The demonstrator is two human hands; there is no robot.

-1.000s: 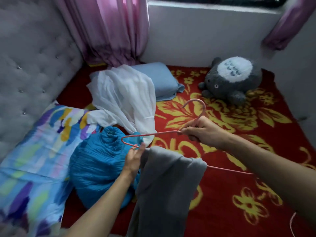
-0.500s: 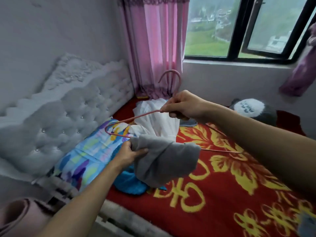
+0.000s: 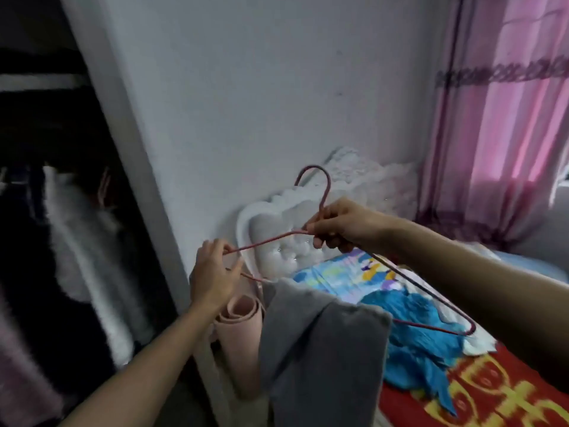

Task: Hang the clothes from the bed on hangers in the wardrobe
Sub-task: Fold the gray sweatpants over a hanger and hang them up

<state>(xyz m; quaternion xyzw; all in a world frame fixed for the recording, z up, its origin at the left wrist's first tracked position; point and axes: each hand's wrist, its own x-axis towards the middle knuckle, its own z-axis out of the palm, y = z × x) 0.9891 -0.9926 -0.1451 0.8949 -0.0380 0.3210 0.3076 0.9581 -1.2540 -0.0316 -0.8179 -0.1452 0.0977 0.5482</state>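
A pink wire hanger (image 3: pixel 412 291) is held up in front of me with a grey garment (image 3: pixel 320 352) draped over its lower bar. My right hand (image 3: pixel 341 224) grips the hanger at the neck, just below the hook. The hanger's left corner is pinched by my left hand (image 3: pixel 212 272). The open wardrobe (image 3: pixel 55 211) is dark at the left, with pale and dark clothes hanging inside. A blue garment (image 3: pixel 418 337) lies on the bed behind the hanger.
The wardrobe's white side panel (image 3: pixel 132 143) stands between the wardrobe and the wall. A rolled pink mat (image 3: pixel 240 328) leans by the tufted white headboard (image 3: pixel 283 238). A colourful pillow (image 3: pixel 341 269), red floral bedsheet (image 3: pixel 480 392) and pink curtain (image 3: pixel 505 131) lie to the right.
My view has swung left from the bed and window toward the wardrobe. Both hands carried the hanger with the grey garment along, and my left hand moved from the garment to the hanger's left corner.
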